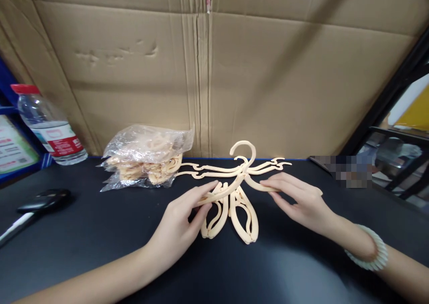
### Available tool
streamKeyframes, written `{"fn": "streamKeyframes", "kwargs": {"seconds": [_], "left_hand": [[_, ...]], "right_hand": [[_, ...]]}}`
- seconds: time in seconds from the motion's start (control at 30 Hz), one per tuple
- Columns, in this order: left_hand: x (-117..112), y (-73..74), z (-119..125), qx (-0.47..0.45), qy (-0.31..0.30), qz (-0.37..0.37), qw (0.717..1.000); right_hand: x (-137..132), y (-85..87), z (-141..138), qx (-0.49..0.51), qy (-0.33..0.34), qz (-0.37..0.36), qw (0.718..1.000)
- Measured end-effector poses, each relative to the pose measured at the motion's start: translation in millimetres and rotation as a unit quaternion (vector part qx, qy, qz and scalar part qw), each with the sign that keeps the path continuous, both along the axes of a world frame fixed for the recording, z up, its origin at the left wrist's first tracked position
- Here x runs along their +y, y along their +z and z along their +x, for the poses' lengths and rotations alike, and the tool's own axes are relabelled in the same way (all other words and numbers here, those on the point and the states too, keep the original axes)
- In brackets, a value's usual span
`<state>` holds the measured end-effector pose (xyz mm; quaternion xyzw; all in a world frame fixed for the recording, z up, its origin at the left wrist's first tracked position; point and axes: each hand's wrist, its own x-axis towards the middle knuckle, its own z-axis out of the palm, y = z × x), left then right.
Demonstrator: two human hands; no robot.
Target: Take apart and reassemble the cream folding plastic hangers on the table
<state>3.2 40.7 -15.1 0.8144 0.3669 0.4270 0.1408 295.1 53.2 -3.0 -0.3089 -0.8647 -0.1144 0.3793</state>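
Observation:
A cream plastic folding hanger [231,189] is held up above the black table, hook upward and arms spread and sloping down. The end of its left arm is pinched between the thumb and fingers of my left hand [182,217]. My right hand [301,199] pinches the end of the right arm. Below the held hanger, more folded cream hanger parts [248,238] lie on the table, partly hidden behind it. Farther back, unfolded cream hangers [217,168] lie with their arms stretched to both sides.
A clear plastic bag [150,147] of cream hangers lies behind and to the left. At far left are a water bottle [55,134] with a red cap and a black mouse [45,200] with a white cable. A cardboard wall [134,72] closes off the table's back edge.

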Motion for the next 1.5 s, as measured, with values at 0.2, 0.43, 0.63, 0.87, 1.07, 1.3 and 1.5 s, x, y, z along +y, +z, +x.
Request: {"fn": "streamKeyframes", "kwargs": {"seconds": [0.2,0.43,0.63,0.87,1.07,1.3,1.5], "left_hand": [[1,6.2,-3,-0.015,0.036,-0.065,0.997],[1,10.2,-3,-0.037,0.034,-0.096,0.994],[2,9.7,-2,-0.051,0.036,-0.122,0.991],[4,9.5,-2,-0.062,0.034,-0.114,0.991],[3,9.5,-2,-0.054,0.028,-0.110,0.992],[1,11.3,-2,-0.049,0.015,-0.117,0.992],[4,10.0,-2,-0.078,0.029,-0.128,0.988]], "right_hand": [[-2,11.2,10,-0.085,-0.123,0.091,0.985],[-6,9.8,10,-0.150,-0.252,0.146,0.945],[-6,9.6,9,-0.130,-0.275,0.165,0.938],[-2,9.2,12,-0.073,-0.249,0.096,0.961],[-5,13.5,8,-0.062,-0.254,0.077,0.962],[-8,17.9,8,-0.060,-0.288,0.111,0.949],[-9,15.3,5,-0.041,-0.250,0.082,0.964]]}}
